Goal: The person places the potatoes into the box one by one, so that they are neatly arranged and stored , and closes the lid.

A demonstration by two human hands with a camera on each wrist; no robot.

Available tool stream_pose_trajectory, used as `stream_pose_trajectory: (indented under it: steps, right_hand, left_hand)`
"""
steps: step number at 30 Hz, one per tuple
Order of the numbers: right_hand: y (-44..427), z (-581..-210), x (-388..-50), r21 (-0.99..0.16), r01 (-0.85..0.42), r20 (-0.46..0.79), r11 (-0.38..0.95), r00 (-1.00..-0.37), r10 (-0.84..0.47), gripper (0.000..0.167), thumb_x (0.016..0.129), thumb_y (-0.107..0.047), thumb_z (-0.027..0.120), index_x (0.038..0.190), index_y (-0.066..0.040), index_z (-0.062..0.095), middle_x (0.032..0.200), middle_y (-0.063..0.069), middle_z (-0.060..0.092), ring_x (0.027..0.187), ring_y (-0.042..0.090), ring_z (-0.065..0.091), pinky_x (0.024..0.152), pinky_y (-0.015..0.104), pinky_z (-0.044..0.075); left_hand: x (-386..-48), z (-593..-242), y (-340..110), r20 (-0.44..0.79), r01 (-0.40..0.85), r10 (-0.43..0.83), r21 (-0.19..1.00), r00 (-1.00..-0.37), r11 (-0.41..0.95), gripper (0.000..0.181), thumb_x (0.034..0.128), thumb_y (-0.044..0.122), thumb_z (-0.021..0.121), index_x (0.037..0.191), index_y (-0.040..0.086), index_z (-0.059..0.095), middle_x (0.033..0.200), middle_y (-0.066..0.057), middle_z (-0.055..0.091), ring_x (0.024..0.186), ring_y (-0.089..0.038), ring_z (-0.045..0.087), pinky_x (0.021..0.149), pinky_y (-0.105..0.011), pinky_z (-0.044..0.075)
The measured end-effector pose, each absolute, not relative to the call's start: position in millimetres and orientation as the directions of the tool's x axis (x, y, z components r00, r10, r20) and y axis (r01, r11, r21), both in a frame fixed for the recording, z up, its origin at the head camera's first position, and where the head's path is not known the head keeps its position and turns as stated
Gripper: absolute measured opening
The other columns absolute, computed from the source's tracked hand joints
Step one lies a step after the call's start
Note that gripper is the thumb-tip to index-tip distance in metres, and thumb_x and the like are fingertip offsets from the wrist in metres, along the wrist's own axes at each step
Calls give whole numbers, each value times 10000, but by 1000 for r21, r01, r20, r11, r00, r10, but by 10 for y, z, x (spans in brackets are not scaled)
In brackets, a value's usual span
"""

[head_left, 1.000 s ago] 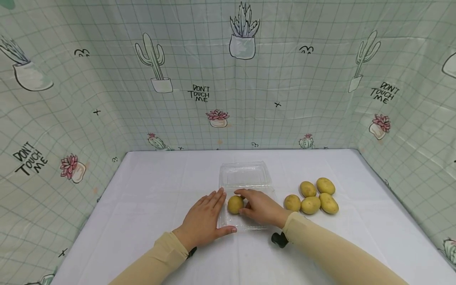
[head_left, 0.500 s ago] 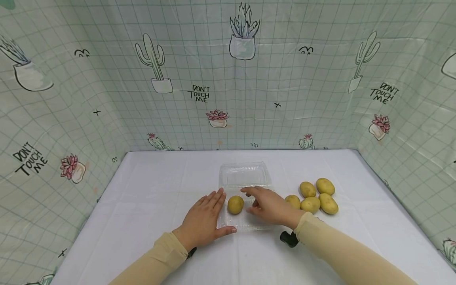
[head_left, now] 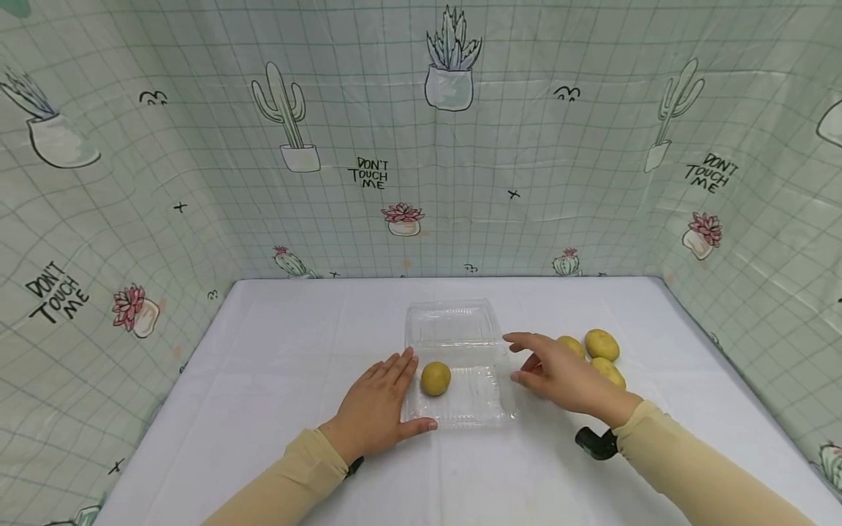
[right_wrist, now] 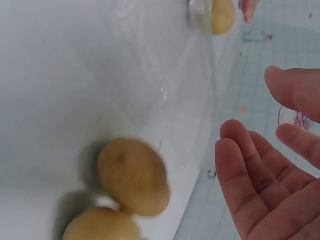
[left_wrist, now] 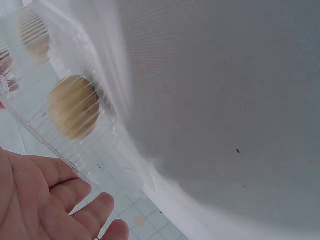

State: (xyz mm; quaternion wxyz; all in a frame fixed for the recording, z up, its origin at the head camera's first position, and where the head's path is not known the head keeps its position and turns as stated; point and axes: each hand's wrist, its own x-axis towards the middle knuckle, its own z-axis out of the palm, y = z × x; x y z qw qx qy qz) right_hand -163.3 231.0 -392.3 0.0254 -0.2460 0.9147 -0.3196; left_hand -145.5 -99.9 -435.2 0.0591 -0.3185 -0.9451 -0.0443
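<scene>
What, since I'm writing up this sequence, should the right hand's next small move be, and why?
Probably lower the right hand onto a loose potato and grip it. That hand holds nothing, the open container has only one potato in it with room beside it, and the left hand lies along the container's edge.

The bare right hand (right_wrist: 280,195) has its fingers slightly bent. Apart from them, two oval yellow-brown potatoes (right_wrist: 132,175) lie on white cloth (right_wrist: 30,150). Higher, another yellow potato (right_wrist: 224,16) is seen partly through a transparent plastic container (right_wrist: 165,65).
</scene>
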Motion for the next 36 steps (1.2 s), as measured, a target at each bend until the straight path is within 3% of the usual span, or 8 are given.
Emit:
stream_pose_trajectory:
  steps: [9, 20, 27, 36]
  right_hand:
    - [2676, -3983, -1574, -541, -411, 149, 734, -906, -397, 569, 893, -79, 757, 1409, -51, 517, 1237, 130, 634, 905, 131, 642, 752, 305, 554]
    - [2775, -4130, -1620, -494, -394, 144, 775, -916, -374, 596, 887, -126, 771, 1413, -23, 511, 1255, 141, 633, 1047, 273, 629, 873, 453, 525]
    - [2809, -4242, -1665, -397, -451, 171, 799, -892, -419, 641, 802, -138, 847, 1356, 11, 562, 1160, 105, 629, 1025, 263, 615, 875, 446, 522]
    - [2801, -4295, -1656, -278, -440, 131, 854, -898, -420, 637, 782, -268, 858, 1339, -89, 605, 1241, 121, 638, 1138, 324, 598, 870, 533, 516]
  left_hand:
    - [-1453, -4353, -999, 133, 606, 597, 46, -792, 794, 1028, 897, 788, 407, 1522, -26, 354, 1590, -168, 302, 1437, -309, 329, 1154, -433, 283]
    - [-1453, -4349, -992, 113, 599, 590, 67, -799, 798, 1015, 901, 776, 424, 1526, -20, 352, 1596, -160, 293, 1442, -311, 320, 1155, -432, 282]
    - [-1446, -4337, -991, 120, 599, 589, 72, -799, 798, 1007, 899, 768, 444, 1521, -20, 363, 1593, -161, 299, 1437, -315, 327, 1153, -433, 285]
    - [-1456, -4344, -996, 132, 601, 591, 58, -796, 797, 1005, 901, 770, 438, 1518, -21, 370, 1590, -161, 306, 1432, -312, 339, 1150, -424, 293]
